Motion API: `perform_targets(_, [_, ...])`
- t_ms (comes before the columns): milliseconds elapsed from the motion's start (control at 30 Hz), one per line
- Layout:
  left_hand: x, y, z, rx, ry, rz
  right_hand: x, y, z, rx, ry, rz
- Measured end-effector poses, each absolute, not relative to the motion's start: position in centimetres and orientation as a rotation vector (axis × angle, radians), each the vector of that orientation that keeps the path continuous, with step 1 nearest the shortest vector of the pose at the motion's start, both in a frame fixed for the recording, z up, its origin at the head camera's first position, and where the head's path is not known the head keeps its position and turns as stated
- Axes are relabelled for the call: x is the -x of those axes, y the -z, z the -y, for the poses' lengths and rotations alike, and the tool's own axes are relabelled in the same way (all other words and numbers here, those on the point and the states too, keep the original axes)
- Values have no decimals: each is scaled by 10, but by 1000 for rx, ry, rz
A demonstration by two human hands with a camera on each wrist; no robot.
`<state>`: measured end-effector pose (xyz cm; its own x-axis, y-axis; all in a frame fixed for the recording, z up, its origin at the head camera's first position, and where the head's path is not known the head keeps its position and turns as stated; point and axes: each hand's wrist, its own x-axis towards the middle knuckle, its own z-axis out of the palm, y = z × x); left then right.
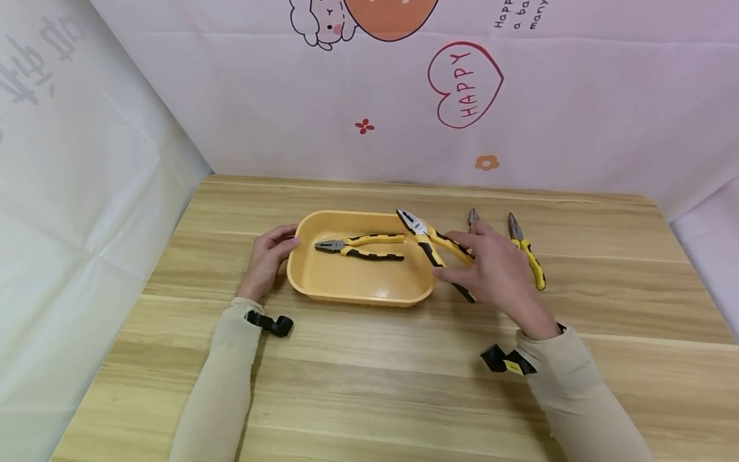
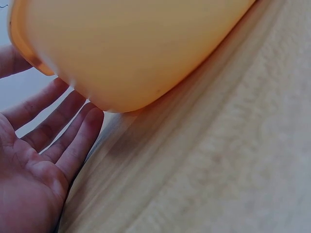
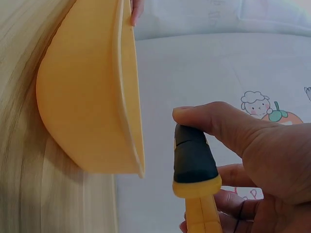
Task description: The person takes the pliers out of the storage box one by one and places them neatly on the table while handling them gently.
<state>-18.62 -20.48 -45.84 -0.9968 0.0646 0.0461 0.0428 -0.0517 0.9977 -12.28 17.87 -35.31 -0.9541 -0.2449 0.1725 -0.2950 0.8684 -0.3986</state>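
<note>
Head: the left hand (image 1: 267,262) is pinching the tub (image 1: 358,287) at nine o'clock; the right hand (image 1: 501,268) is grasping pliers (image 1: 421,230) over its three o'clock end. Left wrist: fingers (image 2: 81,143) are touching the tub. Right wrist: the thumb (image 3: 221,117) is resting on a handle (image 3: 196,156).

Head view: bright, even, diffuse light; soft faint shadows on table (image 1: 375,385) beside tray (image 1: 346,282) and sleeves (image 1: 210,391). Small glint on tray's near inner wall. Cloth (image 1: 260,96) pale, pinkish cast. Left wrist: dimmer; table smeared, out of focus toward lower right. Right wrist: soft shadow beside tray; cloth brightest at upper right corner.
</note>
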Motion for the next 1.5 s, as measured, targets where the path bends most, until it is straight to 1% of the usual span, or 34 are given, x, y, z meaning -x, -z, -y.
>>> perform_targets(367, [186,457,204,-117,-2267,-2150,123,355,-195,-355,-709,2912])
perform_targets(767, [186,459,204,-127,-2270,-2157,122,361,-219,-290,-669,2927])
perform_targets(1133, [187,459,204,-112,-2310,-2108,124,365,-244,-146,-686,2979])
perform_targets(1500, [187,459,204,-108,-2306,-2112,125,370,-263,-74,-671,2993])
